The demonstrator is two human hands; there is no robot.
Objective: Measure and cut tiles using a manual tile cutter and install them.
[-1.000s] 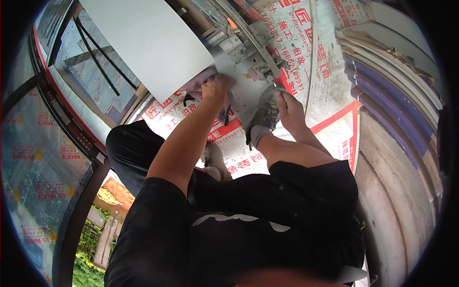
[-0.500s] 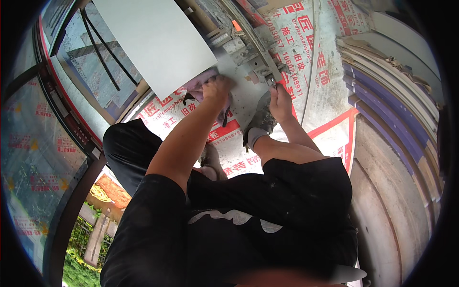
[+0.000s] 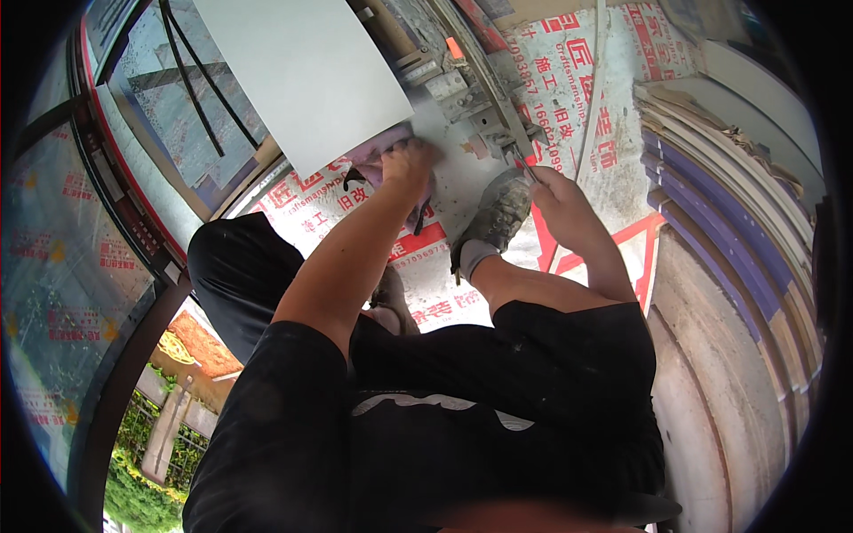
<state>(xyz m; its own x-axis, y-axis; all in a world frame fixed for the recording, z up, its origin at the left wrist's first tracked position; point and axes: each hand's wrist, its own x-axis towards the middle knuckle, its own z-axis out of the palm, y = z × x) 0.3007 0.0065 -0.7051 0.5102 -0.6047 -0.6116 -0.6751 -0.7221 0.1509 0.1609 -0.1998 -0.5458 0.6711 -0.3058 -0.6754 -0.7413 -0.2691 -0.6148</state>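
Note:
My left hand is closed on a crumpled purple cloth-like piece with dark strap-like ends. It rests beside the lower corner of a large white board; its fingertips are partly hidden and blurred. In my right hand is a slim, metallic-looking tool, its kind too small to tell. The tool's tip points toward the near end of a long metal rail. Just left of this hand is my dusty right shoe.
Floor sheeting with red print lies beneath my feet. Stacked boards with purple edges stand at the right. Glazed frames line the left side. Small metal fittings and an orange piece lie along the rail.
My right hand has drawn back from the rail's end, nearer and to the right, with the tool in it. My left hand stays on the purple piece. The view has shifted slightly.

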